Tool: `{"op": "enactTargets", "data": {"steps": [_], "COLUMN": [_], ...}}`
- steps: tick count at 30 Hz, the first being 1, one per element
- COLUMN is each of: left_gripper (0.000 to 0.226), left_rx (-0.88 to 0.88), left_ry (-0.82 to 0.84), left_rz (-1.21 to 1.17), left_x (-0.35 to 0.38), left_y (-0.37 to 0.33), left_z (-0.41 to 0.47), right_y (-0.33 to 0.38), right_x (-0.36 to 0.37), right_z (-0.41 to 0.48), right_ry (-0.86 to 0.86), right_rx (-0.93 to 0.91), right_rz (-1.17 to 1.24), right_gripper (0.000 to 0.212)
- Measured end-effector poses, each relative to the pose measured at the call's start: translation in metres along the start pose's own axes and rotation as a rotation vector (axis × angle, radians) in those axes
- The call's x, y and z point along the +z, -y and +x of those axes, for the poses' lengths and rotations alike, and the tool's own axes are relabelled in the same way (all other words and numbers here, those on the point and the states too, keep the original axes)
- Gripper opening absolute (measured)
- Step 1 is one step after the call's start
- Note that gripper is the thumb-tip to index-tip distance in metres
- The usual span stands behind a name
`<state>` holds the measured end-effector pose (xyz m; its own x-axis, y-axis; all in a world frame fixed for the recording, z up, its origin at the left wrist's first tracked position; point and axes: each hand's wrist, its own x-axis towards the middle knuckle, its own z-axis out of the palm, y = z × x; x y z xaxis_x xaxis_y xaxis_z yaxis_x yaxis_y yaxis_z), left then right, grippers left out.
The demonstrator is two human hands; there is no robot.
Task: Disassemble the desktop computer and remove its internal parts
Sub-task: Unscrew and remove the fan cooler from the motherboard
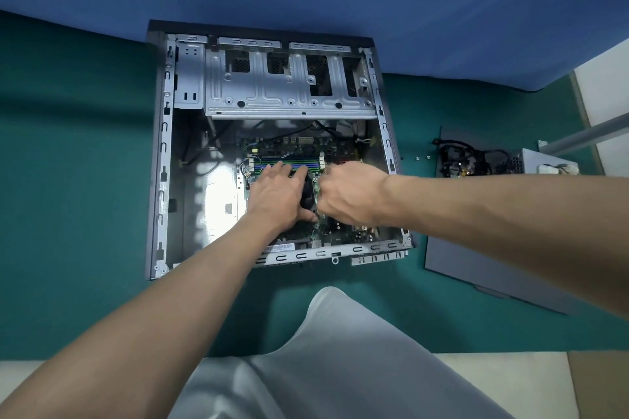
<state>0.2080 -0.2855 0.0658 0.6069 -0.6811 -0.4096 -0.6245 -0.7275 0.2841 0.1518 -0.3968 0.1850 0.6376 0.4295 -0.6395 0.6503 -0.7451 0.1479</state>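
The case (163,153) lies open on the green surface, with the board (299,146) still mounted in its floor, below the drive cage (289,85). Both our hands meet over the black cooler (308,196) at the middle of the board.

Our left hand (275,194) is spread. Its straight fingers lie across the memory slots (289,163) and its thumb runs along the cooler's near edge. Our right hand (347,194) is curled tight against the cooler's right side and seems to grip it, though its fingertips are hidden.

We judge the step in hand to be freeing the cooler from the board. The power supply (537,161), its cables (463,160), the side panel (476,269) and a few screws (417,157) already lie out to the right.

Several things could go wrong from here:
- If a clip or screw still holds the cooler, a hard pull could flex the board or tear its mount. We cannot see the fasteners under our hands.
- If the fan lead is still plugged in, lifting would yank its connector.
- Our left fingers bear on the memory slots, so heavy pressure there could crack a latch.
- Old paste may stick and then let go suddenly. That would send our knuckles into the case's sharp metal edges.
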Motion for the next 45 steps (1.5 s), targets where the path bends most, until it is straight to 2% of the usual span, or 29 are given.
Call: {"op": "enactTargets", "data": {"steps": [2,4,6,8,10,12,15,18,20,23,25,28,30,32,34,38,40,42,43,45], "left_gripper": [0.105,0.105,0.105,0.106,0.106,0.105,0.103,0.100,0.100,0.100,0.101,0.103,0.103,0.104,0.104,0.101,0.098,0.094,0.090,0.079], "left_rx": [0.001,0.006,0.008,0.005,0.006,0.012,0.014,0.018,0.019,0.022,0.024,0.018,0.016,0.017,0.014,0.024,0.028,0.022,0.015,0.000], "left_ry": [0.011,0.008,0.006,0.009,0.007,-0.004,-0.002,-0.001,-0.001,-0.009,-0.011,-0.001,-0.003,-0.004,-0.002,-0.008,-0.003,0.007,0.013,0.015], "left_rz": [-0.011,-0.010,-0.012,-0.013,-0.012,-0.010,-0.012,-0.030,-0.030,-0.040,-0.042,-0.041,-0.036,-0.032,-0.033,-0.031,-0.017,-0.016,-0.021,-0.030], "left_x": [-0.001,-0.001,-0.001,0.000,0.001,0.001,0.001,0.002,0.002,0.001,0.001,0.001,0.002,0.002,0.003,0.005,0.004,0.001,-0.001,-0.006], "left_y": [0.001,0.001,0.002,0.002,0.003,0.003,0.003,0.004,0.004,0.005,0.005,0.005,0.005,0.005,0.005,0.006,0.006,0.005,0.006,0.006], "left_z": [-0.001,-0.001,-0.001,-0.001,-0.001,0.000,0.000,0.001,0.001,0.000,0.001,0.002,0.002,0.002,0.003,0.004,0.004,0.004,0.004,0.004], "right_y": [-0.009,-0.013,-0.014,-0.013,-0.012,-0.012,-0.008,-0.005,-0.005,-0.008,-0.010,-0.012,-0.013,-0.013,-0.013,-0.006,-0.006,-0.008,-0.010,-0.013], "right_x": [0.000,0.002,0.005,0.005,0.001,-0.002,-0.005,-0.009,-0.006,-0.002,0.001,0.003,0.001,-0.003,-0.002,-0.006,-0.006,-0.005,-0.007,-0.008], "right_z": [0.001,0.007,0.015,0.020,0.020,0.022,0.018,0.008,0.007,0.008,0.010,0.016,0.020,0.022,0.023,0.011,0.004,0.003,0.005,0.010], "right_ry": [0.021,0.043,0.039,0.093,0.181,0.173,0.132,0.071,0.060,0.052,0.047,0.011,0.101,0.186,0.194,0.121,0.061,0.033,0.021,0.038], "right_rx": [0.175,0.392,0.677,0.962,1.057,1.001,0.707,0.255,0.107,0.222,0.365,0.742,0.992,1.025,0.881,0.413,0.166,0.118,0.151,0.244], "right_rz": [0.229,0.569,0.980,1.383,1.563,1.484,0.893,0.238,0.072,0.282,0.542,1.053,1.438,1.561,1.283,0.422,0.112,0.071,0.138,0.398], "right_gripper": [0.016,0.031,0.035,0.025,0.015,0.015,0.019,0.012,0.021,0.013,0.032,0.033,0.022,0.020,0.020,0.010,0.020,0.021,0.016,0.019]}}
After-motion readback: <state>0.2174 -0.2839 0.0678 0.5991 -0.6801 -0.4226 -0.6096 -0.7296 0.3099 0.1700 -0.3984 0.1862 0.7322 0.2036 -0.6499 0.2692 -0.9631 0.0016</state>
